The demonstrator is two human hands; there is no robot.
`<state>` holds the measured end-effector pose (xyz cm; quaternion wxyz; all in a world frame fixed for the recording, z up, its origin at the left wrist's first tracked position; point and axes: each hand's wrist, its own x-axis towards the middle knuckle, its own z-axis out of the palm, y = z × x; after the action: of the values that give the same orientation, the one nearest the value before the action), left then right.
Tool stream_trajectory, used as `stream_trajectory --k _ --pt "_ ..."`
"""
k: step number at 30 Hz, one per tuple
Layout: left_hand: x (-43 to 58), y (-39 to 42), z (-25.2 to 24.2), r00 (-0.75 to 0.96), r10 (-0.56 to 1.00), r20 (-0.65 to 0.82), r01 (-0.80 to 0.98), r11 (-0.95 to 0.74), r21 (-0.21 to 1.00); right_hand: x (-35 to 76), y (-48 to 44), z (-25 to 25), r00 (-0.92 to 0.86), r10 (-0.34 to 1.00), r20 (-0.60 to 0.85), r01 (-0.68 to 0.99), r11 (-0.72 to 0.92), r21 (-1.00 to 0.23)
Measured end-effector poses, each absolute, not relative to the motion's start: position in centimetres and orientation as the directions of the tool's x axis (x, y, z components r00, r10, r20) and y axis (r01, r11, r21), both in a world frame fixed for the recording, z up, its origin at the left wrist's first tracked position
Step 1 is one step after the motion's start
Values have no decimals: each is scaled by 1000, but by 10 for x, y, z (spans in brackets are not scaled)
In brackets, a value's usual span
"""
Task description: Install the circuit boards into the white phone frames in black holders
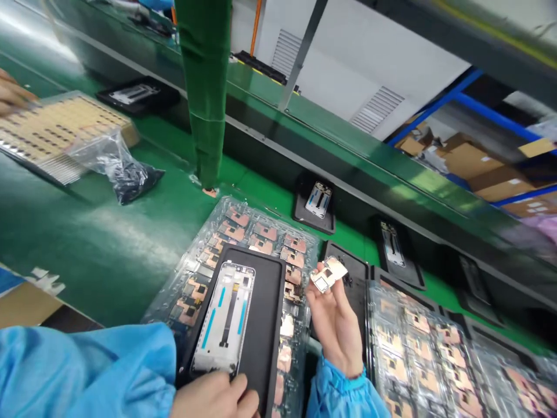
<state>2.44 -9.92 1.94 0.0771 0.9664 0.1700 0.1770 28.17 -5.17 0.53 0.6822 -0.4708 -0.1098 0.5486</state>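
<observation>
Beyond the black tray's [266,313] right edge, the right hand [336,328] pinched a circuit board [329,274]; a slackening pinch might have dropped it. The left hand [215,397], grip unclear, curled at the phone frame's [221,325] near end.

the left arm, in a blue sleeve [91,368], enters at eight o'clock and stretches toward three. the left hand [215,396], near half past six, is back-up with bent fingers [240,388], its lower part cut off by the bottom edge. the right hand [336,325], at five o'clock, turns its palm up and points toward eleven, thumb [343,297] and fingertips set in a pinch, wrist emerging from a gathered cuff [343,384].
</observation>
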Motion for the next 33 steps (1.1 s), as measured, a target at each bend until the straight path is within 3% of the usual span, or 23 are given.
stream_trajectory --k 3,7,11,13,15,16,18,19,21,23,27,33 --pt "15 -66 16 812 475 340 421 -879 223 270 -50 4 337 871 -357 -600 -93 -795" --pt "1 -28 7 672 691 265 664 -721 198 255 -47 1 233 894 -382 -579 -188 -793" --pt "-3 -22 -3 677 699 232 643 -714 276 243 -46 1 166 919 -358 -527 -224 -820" --pt "-6 -27 -5 692 677 251 592 -731 339 237 -46 4 213 950 -229 -382 -135 -914" --pt "-11 -34 -6 722 631 285 512 -763 394 229 -45 9 232 973 -4 -61 10 -998" --pt "-15 -39 -6 733 605 311 472 -782 408 225 -45 12 170 978 123 153 97 -984" --pt "-24 -49 -7 748 556 362 413 -817 402 215 -44 17 -96 954 286 529 292 -797" --pt "-28 -53 -7 750 541 379 400 -829 391 210 -43 18 -244 924 295 641 382 -666" --pt "-34 -59 -7 746 532 401 396 -838 375 200 -40 19 -438 867 238 739 498 -455" --pt "-36 -62 -8 745 532 403 400 -839 368 192 -39 17 -499 848 178 776 529 -343" --pt "-35 -63 -12 732 545 410 404 -831 383 186 -38 14 -517 846 127 807 532 -258" --pt "-37 -62 -13 712 558 426 400 -821 407 184 -38 18 -484 872 78 829 485 -280"
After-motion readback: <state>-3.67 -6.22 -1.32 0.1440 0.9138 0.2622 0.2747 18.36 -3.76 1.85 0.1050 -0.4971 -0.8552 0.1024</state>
